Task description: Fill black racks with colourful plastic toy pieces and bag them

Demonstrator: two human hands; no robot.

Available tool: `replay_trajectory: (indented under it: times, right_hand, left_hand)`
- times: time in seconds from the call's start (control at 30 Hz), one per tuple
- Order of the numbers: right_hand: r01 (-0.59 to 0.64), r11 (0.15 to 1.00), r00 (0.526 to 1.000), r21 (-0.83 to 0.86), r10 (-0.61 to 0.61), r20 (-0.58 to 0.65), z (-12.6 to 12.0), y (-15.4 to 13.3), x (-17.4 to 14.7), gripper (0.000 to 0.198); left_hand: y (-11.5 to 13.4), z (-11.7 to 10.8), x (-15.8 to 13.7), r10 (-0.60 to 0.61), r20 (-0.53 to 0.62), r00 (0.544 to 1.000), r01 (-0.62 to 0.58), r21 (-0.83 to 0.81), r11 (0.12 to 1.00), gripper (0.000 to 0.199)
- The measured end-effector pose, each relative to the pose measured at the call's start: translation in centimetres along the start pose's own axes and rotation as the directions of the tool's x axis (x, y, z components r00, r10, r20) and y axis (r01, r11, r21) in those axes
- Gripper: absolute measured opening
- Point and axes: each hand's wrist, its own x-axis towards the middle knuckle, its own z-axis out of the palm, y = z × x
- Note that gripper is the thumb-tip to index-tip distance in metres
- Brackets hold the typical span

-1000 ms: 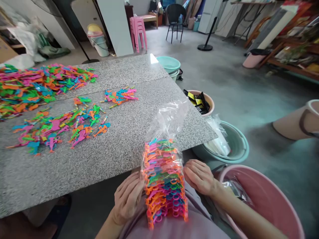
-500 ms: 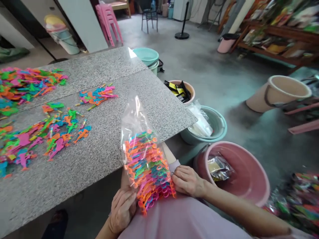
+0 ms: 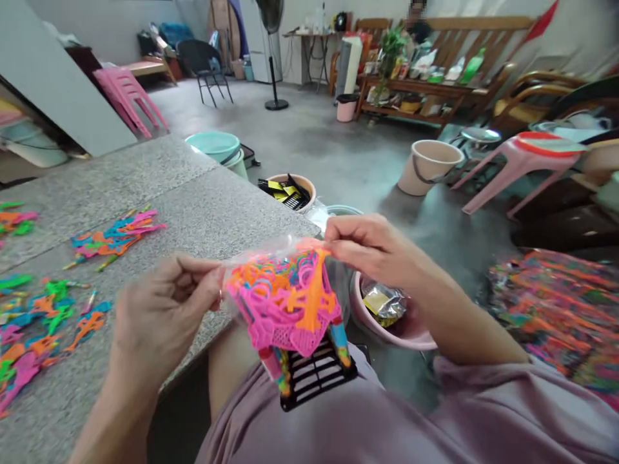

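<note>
A clear plastic bag (image 3: pixel 264 248) stands over my lap, packed with small pink, orange and blue plastic toys (image 3: pixel 283 290). My left hand (image 3: pixel 167 309) pinches its left edge between thumb and fingers. At the opposite top corner, my right hand (image 3: pixel 374 248) is closed on the plastic, close to an orange toy piece (image 3: pixel 316 290). Beneath the colourful pieces, a black slatted plastic frame (image 3: pixel 316 377) rests against my lap, with colourful tubes at its sides. Whether that frame is inside the bag, I cannot tell.
Loose toy pieces (image 3: pixel 116 235) lie on the speckled grey table (image 3: pixel 193 225) to the left. A pink tub (image 3: pixel 360 309) holding a shiny packet stands by my right knee. Filled bags (image 3: pixel 551 309) are piled at right. A beige bucket (image 3: pixel 425 164) and a pink stool (image 3: pixel 522 161) stand farther off.
The bag has turned, so the black frame now shows beneath the toys. Both hands have risen from its lower sides to its upper edges. My view has swung right.
</note>
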Motion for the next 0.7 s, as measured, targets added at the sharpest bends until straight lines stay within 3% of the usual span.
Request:
replay_trajectory:
  times: [0.17,0.33,0.47,0.6,0.63,0.7]
  right_hand:
    - [-0.134,0.99,0.987,-0.032,0.13,-0.096,-3.2,-0.4,-3.1,0.027]
    - [-0.175,0.977,0.973,-0.124,0.153,-0.171,-5.9,-0.3,-7.9,0.027]
    - [-0.225,0.972,0.936,-0.071,0.195,-0.293,-5.6,0.3,-12.4,0.033]
    - [-0.321,0.947,0.854,-0.008,0.285,-0.435,-4.9,-0.6,-16.0,0.032]
    - [-0.357,0.934,0.85,-0.028,0.312,-0.425,-5.0,-1.1,-16.8,0.033]
    - [-0.434,0.897,0.853,-0.087,0.378,-0.359,-5.4,-2.0,-18.9,0.032]
  left_hand:
    - [2.7,3.8,2.7,0.109,0.199,0.974,-0.094,-0.083,0.992,0.011]
    - [4.3,7.4,2.6,0.247,0.359,0.9,-0.233,-0.082,0.969,0.019]
    - [6.3,11.5,1.7,0.442,0.422,0.791,-0.366,-0.253,0.896,0.02]
    - [10.6,15.5,-0.1,0.564,0.443,0.697,-0.379,-0.439,0.814,0.016]
    - [11.7,16.3,-0.6,0.595,0.469,0.653,-0.383,-0.473,0.793,0.016]
    - [13.4,17.4,-1.4,0.67,0.557,0.491,-0.386,-0.55,0.74,0.018]
